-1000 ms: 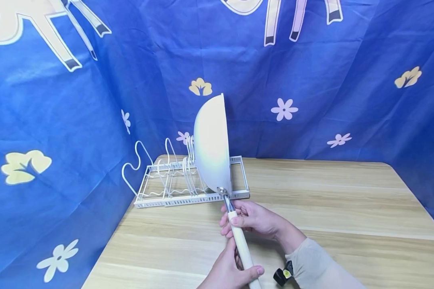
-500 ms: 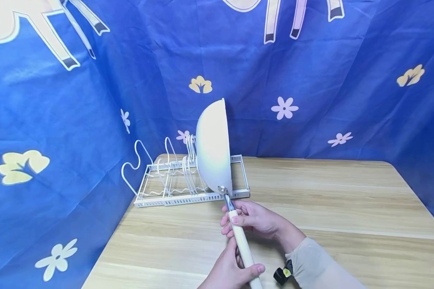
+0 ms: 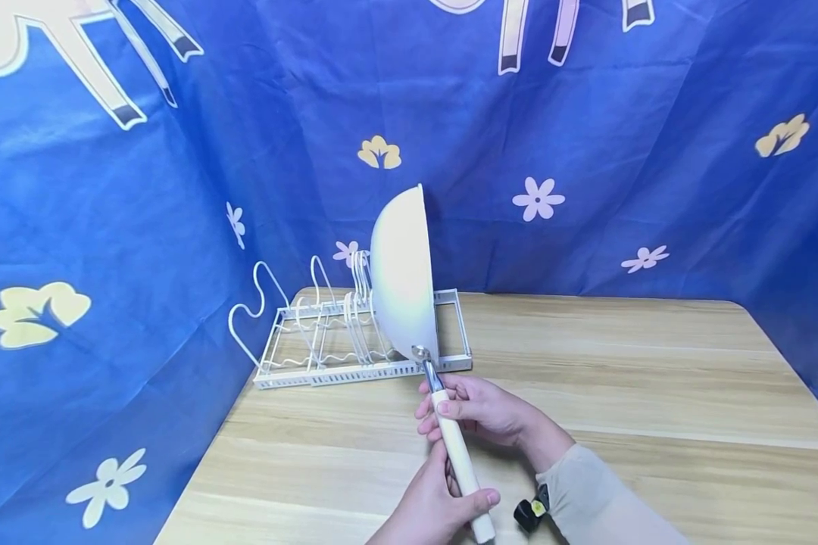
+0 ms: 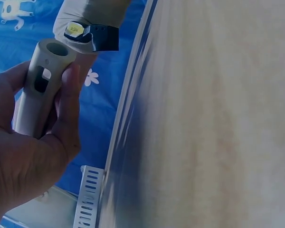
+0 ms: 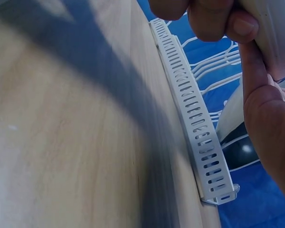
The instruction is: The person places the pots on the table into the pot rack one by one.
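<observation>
A white wok (image 3: 402, 276) stands on its side, bowl bulging left, within the right part of a white wire pan rack (image 3: 382, 371). Its long cream handle (image 3: 458, 454) slopes toward me from a metal joint. My left hand (image 3: 429, 496) grips the handle near its free end, thumb across the top. Farther up, by the metal joint, my right hand (image 3: 491, 409) holds it with the thumb on top and fingers beneath. In the left wrist view the hollow handle end (image 4: 45, 80) shows inside my curled left hand (image 4: 33, 161). Whether the wok's full weight rests on the rack I cannot tell.
The rack's wire dividers (image 3: 316, 333) rise left of the wok, several of them bunched close against it. A wooden table (image 3: 627, 378) extends to the right. Blue patterned cloth (image 3: 586, 151) encloses the back and sides. A black wrist camera (image 3: 530, 515) hangs at the right sleeve.
The wok's top has dipped slightly and shifted a little right against the backdrop. Both hands keep their holds on the handle. The head view has tilted slightly.
</observation>
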Available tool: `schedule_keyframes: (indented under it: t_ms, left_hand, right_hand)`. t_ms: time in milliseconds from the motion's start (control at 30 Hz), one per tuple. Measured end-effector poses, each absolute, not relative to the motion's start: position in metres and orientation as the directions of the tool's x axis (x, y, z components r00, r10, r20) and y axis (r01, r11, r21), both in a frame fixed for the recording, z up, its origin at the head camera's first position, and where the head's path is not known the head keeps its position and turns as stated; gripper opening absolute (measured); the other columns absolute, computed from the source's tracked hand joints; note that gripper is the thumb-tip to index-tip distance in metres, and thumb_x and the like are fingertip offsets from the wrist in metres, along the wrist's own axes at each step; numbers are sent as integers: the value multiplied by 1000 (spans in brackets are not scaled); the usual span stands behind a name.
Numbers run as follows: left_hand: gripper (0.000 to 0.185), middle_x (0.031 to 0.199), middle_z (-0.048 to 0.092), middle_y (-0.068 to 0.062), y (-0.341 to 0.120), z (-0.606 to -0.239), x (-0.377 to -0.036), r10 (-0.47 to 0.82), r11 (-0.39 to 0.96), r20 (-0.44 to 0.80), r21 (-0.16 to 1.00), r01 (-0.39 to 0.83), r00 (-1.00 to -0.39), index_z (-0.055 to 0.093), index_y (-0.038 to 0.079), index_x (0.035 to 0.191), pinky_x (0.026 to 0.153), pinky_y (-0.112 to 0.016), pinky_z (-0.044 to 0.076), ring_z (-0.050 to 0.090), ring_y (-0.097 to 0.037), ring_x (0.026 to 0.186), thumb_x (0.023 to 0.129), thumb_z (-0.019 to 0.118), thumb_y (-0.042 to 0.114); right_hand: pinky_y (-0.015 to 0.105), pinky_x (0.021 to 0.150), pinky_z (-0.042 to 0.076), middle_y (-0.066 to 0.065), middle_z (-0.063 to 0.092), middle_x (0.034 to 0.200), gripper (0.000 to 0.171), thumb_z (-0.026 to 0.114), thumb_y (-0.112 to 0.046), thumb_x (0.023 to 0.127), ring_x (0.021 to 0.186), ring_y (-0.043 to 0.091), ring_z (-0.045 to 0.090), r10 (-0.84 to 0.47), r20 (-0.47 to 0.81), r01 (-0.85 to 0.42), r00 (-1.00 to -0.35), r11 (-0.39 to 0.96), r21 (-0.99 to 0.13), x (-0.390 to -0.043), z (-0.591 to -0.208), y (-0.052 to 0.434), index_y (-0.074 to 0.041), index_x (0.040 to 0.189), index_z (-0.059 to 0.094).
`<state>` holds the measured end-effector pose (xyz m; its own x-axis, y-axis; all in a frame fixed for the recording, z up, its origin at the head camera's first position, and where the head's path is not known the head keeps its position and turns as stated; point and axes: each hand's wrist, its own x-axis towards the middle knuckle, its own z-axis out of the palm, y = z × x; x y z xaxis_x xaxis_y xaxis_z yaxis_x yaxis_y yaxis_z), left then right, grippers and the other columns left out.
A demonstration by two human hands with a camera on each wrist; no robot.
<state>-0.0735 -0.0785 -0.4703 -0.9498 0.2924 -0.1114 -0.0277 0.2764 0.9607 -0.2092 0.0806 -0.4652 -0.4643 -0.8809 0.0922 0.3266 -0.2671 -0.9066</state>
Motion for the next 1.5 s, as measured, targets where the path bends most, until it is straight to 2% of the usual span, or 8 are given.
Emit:
schedule_keyframes:
  t_ms: [233,433,533,667,800,900,1300,1500]
  left_hand:
    - [103,97,66,-8,-76,-470,-73,298,232,-154,969,-85,-942,26,-7,163,72,-23,57,67,-9,82,90,90,29]
    - [112,92,69,-10,-74,-472,-77,285,201,-206,968,-152,-936,18,2,169,60,-33,65,71,-15,67,87,92,18]
    - [109,117,75,-17,-75,-472,-81,232,354,-175,931,-85,-957,27,2,166,81,-34,65,75,-19,94,84,95,25]
    - [109,153,62,-17,-77,-472,-87,196,495,-125,869,-12,-973,33,1,163,104,-35,53,63,-21,125,81,96,33]
    - [102,118,73,-14,-82,-472,-92,229,443,-170,895,-53,-959,34,-6,159,79,-30,59,70,-19,99,82,95,22]
    - [97,94,67,-6,-85,-472,-95,252,430,-208,899,-83,-945,35,-11,155,62,-25,54,65,-14,79,83,94,16]
    - [73,85,64,0,-89,-467,-102,235,589,-202,808,-25,-951,53,-5,131,61,-25,46,57,-10,72,81,96,27]
    - [68,77,61,10,-93,-466,-101,247,706,-142,704,78,-959,59,4,124,62,-25,44,54,-5,68,82,94,44]
  right_hand:
    - [36,102,64,7,73,127,50,63,-13,110,111,17,79,-867,37,324,-497,-225,-919,-210,-466,82,5,151,39]
    - [32,86,67,5,77,108,53,73,-10,102,93,16,79,-753,-82,227,-652,-92,-970,-206,-462,82,12,145,51]
    - [30,78,65,0,74,97,42,76,-10,100,84,13,75,-695,-125,169,-708,5,-986,-204,-458,78,8,135,61]
    - [30,76,65,-1,72,95,42,74,-10,101,80,12,72,-647,-132,110,-751,74,-991,-201,-455,73,10,137,62]
    - [30,76,65,4,73,100,51,73,-9,101,80,12,72,-618,-131,93,-775,93,-991,-202,-456,69,14,143,56]
    - [32,76,66,9,74,104,53,74,-8,100,81,12,72,-598,-134,87,-790,107,-991,-202,-458,67,14,144,56]
    - [35,78,67,15,75,109,48,78,-12,99,83,14,73,-514,-157,76,-843,174,-982,-202,-462,62,9,139,63]
    - [27,75,62,3,78,98,35,80,-24,99,80,9,70,-435,-64,-134,-898,410,-902,-194,-457,59,-2,126,75]
